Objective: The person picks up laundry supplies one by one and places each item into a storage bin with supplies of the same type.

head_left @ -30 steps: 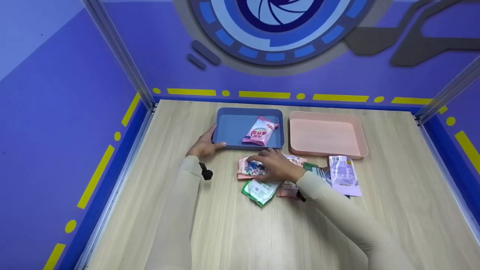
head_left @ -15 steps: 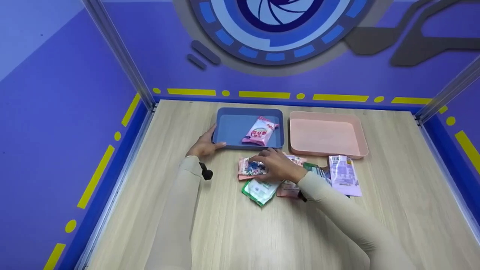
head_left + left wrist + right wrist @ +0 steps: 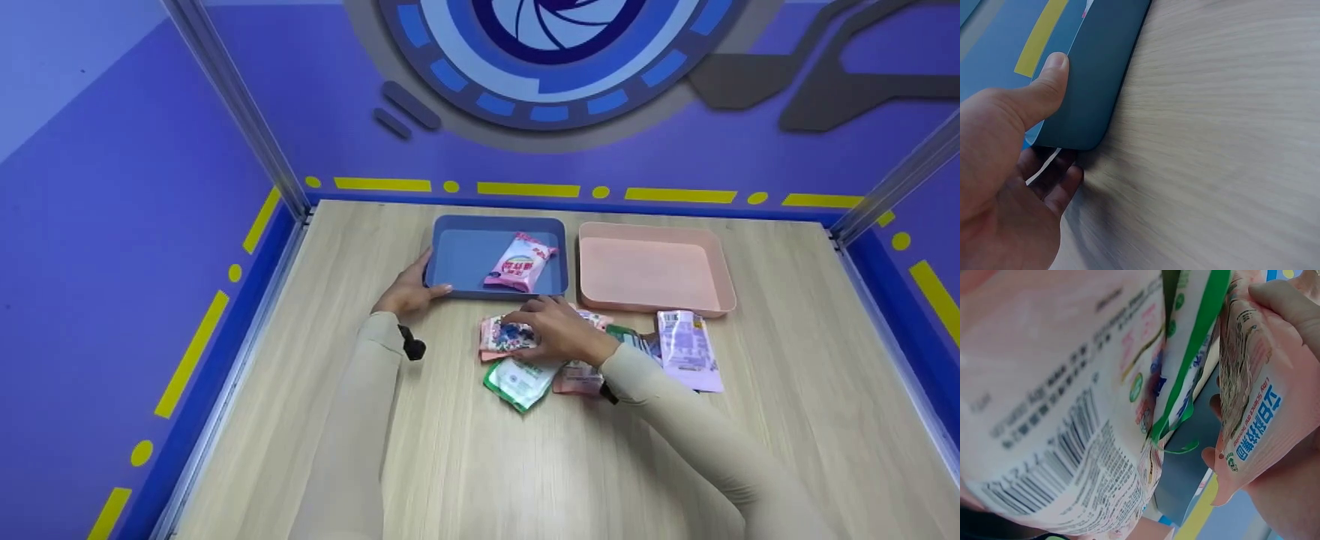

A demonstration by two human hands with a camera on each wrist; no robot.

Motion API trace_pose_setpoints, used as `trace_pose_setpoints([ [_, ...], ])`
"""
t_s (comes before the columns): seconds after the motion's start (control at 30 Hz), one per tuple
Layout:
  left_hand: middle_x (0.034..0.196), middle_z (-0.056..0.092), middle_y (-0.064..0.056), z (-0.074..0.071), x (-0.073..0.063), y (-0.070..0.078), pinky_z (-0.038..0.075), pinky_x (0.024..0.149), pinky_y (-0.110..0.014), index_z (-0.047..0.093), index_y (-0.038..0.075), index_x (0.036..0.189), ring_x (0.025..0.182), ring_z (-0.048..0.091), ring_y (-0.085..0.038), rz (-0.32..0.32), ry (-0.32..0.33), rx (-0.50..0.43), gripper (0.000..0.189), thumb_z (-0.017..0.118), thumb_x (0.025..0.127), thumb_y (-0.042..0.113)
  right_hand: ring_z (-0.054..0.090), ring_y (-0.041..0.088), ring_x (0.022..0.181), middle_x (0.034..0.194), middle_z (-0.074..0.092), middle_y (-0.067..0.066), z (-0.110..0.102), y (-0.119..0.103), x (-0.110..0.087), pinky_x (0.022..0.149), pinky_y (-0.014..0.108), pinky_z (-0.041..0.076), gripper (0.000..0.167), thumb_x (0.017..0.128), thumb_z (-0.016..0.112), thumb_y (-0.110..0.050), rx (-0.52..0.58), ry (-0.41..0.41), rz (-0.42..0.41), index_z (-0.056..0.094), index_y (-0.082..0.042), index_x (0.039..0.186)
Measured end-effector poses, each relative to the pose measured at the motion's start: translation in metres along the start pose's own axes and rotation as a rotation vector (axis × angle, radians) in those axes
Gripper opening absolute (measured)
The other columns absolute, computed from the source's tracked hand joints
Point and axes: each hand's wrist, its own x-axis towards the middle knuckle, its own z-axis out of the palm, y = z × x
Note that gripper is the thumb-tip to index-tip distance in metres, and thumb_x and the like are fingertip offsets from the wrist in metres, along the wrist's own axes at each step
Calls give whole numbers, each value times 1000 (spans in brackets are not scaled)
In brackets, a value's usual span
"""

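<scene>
At the front left corner of the blue tray (image 3: pixel 469 259), my left hand (image 3: pixel 409 291) grips the wall. In the left wrist view its thumb (image 3: pixel 1055 70) lies over the front wall, and fingers bend round the corner. My right hand (image 3: pixel 561 330) holds a pink floral packet (image 3: pixel 493 337) in front of that tray. In the right wrist view the packet (image 3: pixel 1258 419) sits between the thumb and the fingertips on its other edge. A green and white packet (image 3: pixel 520 384) lies just below this hand. Inside the blue tray is a pink and white packet (image 3: pixel 520 262).
A pink tray (image 3: pixel 652 274) stands right of the blue one. Several more packets lie partly under and beside my right forearm, among them a lilac packet (image 3: pixel 688 351) and a green one (image 3: pixel 634 341). Blue printed panels (image 3: pixel 540 161) border the wooden table (image 3: pixel 480 472).
My right hand has shifted slightly to the right, together with the pink floral packet. The left hand and both trays keep their places.
</scene>
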Motion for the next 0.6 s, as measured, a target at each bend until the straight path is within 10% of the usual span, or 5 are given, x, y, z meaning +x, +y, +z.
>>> trace_pose_setpoints([
  [0.6, 172, 10, -8, -1, 4, -2, 15, 127, -47, 5, 27, 167, 158, 10, -29, 0, -12, 22, 95, 70, 98, 37, 58, 34, 124, 132, 67, 9, -5, 1, -4, 110, 63, 39, 61, 86, 79, -53, -29, 27, -9, 65, -26, 139],
])
